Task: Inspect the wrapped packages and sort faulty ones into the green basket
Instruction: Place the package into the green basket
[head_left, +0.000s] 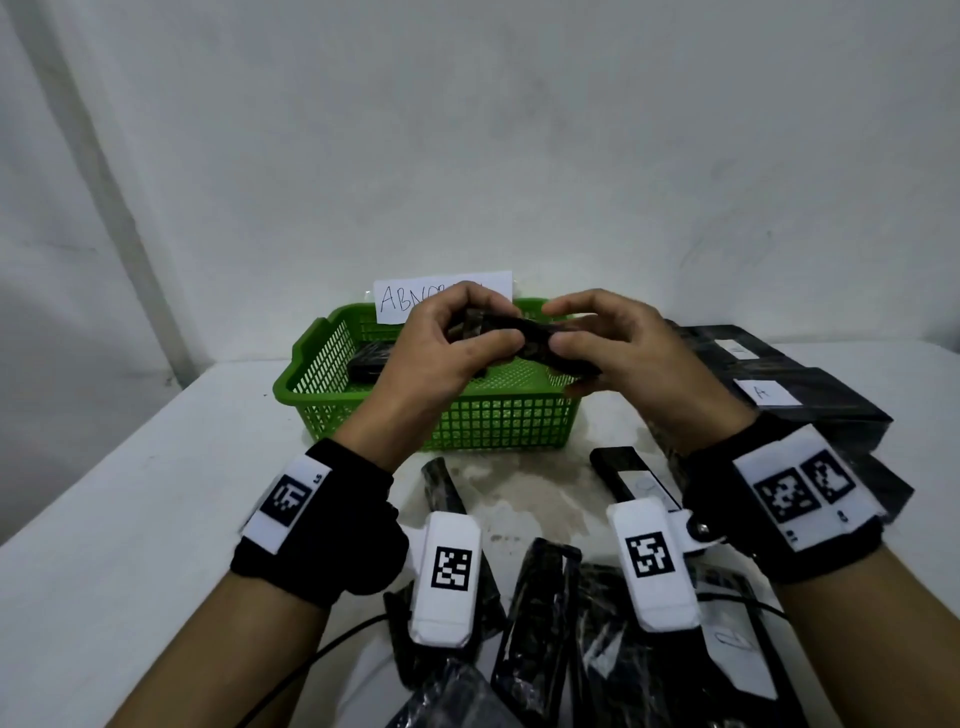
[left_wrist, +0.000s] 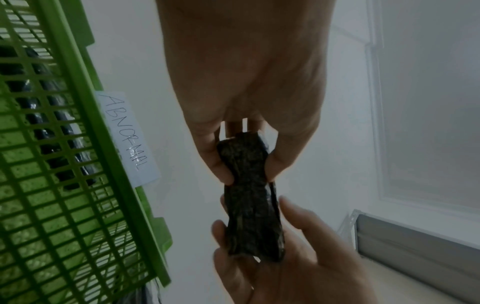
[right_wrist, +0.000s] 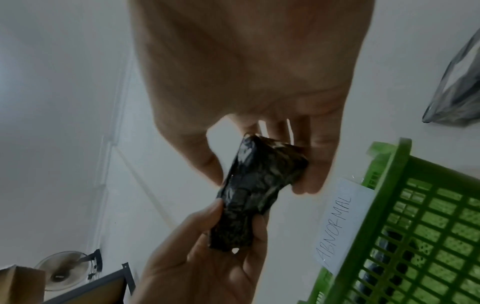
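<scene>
Soft, even, dim light; wrist views blurred and backlit, head view bowed at the edges.

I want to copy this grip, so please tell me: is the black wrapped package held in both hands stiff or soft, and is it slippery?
The package probably gives a little: it narrows where the left hand pinches it. Its crinkled, glossy wrap may be somewhat slippery, so the right hand gripping its other end helps.

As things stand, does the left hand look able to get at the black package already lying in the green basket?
Probably not right away. The left hand grips one end of the wrapped package that the right hand also holds. The package in the basket lies uncovered just below, in the open-topped green basket.
</scene>
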